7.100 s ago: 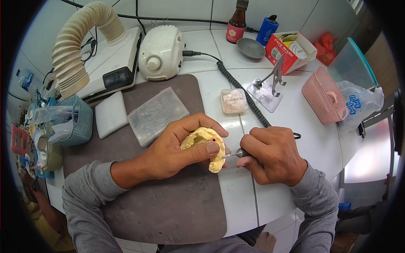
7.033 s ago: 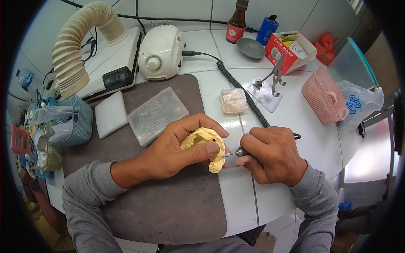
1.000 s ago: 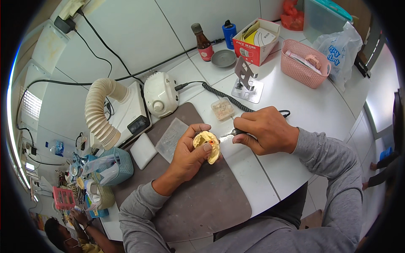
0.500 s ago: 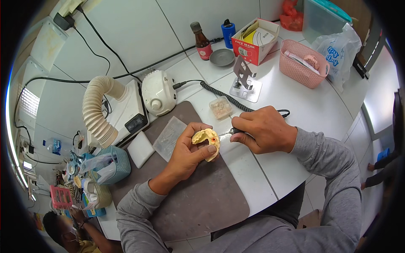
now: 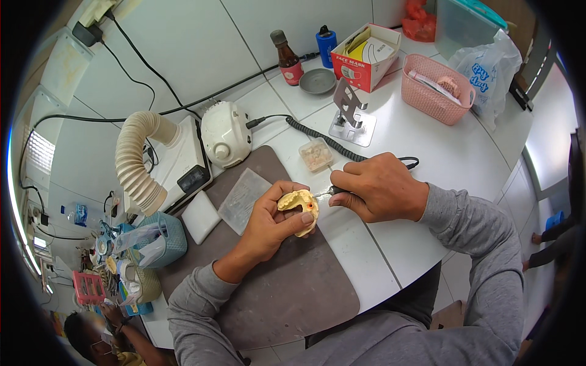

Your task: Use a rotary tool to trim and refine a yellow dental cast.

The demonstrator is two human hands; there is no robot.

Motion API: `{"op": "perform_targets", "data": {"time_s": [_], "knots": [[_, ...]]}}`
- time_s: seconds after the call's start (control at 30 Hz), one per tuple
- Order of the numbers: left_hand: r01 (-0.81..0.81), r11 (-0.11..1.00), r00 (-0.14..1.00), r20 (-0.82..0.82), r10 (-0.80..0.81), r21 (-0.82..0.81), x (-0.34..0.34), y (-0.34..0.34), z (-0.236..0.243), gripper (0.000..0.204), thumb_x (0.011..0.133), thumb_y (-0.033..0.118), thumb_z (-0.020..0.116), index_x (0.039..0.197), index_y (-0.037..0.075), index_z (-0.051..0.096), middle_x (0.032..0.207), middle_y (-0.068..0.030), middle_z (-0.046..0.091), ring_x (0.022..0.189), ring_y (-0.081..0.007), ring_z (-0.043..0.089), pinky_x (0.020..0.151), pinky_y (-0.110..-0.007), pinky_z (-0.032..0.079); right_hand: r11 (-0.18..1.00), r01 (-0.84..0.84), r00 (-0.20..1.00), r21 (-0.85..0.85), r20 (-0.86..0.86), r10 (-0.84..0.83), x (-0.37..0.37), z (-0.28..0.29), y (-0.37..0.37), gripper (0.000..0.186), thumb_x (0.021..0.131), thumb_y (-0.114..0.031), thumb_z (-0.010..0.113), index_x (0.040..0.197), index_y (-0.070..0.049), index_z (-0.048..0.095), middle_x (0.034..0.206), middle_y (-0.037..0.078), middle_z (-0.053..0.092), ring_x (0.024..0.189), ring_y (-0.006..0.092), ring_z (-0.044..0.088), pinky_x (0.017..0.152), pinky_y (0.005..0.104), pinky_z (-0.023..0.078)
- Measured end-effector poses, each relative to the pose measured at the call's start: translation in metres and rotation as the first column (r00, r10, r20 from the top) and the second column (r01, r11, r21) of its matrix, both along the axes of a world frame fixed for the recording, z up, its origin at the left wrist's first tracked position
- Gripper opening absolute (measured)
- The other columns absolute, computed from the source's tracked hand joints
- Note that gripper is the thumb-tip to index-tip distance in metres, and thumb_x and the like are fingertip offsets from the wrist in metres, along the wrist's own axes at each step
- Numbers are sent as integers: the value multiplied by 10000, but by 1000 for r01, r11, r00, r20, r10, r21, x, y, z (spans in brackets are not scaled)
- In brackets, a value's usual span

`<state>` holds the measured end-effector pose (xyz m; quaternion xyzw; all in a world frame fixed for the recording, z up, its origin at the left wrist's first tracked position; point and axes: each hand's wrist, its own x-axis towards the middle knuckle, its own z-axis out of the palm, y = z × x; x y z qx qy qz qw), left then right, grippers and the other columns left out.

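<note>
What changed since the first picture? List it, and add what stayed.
In the picture, the dark, metal-tipped handpiece in the right hand moved up beside the yellow, arch-shaped cast, from below its red spot to above it. The view turned, so the white table looks rotated. Unchanged: the left hand holds the cast, the right hand the handpiece.

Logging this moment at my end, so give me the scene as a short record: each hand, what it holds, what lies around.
Left hand: holding a cream arch-shaped cast
Right hand: gripping a dark handpiece, its bit toward the cast
Bit contact: cannot tell
Cast mark: red spot
On the grey-brown mat: clear flat box, white slab
Beyond the hands: small clear container, metal stand
Behind the mat: white control unit, coiled cable from its right side
</note>
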<state>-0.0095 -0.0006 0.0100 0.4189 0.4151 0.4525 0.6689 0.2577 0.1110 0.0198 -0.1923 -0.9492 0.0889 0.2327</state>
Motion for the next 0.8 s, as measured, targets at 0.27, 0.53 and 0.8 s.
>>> {"op": "perform_targets", "data": {"time_s": [0.27, 0.53, 0.8], "knots": [[-29, 1000, 997, -66, 30, 11, 5, 0, 1, 512, 983, 65, 798, 1431, 42, 551, 1124, -92, 724, 882, -172, 744, 721, -289, 601, 1000, -9, 1000, 5, 3, 9, 2, 0, -1, 400, 1083, -521, 671, 999, -131, 653, 734, 50, 633, 575, 283, 664, 509, 424, 479], [4, 1000, 997, -74, -3, 21, 1, -1, 2, 498, 993, 62, 806, 1423, 18, 559, 1161, -89, 720, 944, -149, 738, 791, -301, 628, 1000, 13, 1000, -8, 22, -13, 2, -1, 2, 393, 1083, -509, 676, 979, -131, 654, 726, 52, 624, 578, 284, 661, 508, 424, 474], [6, 1000, 999, -34, -6, 17, 1, -1, 0, 466, 1008, 65, 809, 1402, 7, 568, 1164, -91, 720, 947, -137, 736, 781, -292, 619, 1000, -14, 1000, 21, -6, 14, 1, 3, -2, 395, 1073, -509, 693, 974, -128, 654, 735, 50, 624, 578, 274, 661, 509, 421, 477]]}}
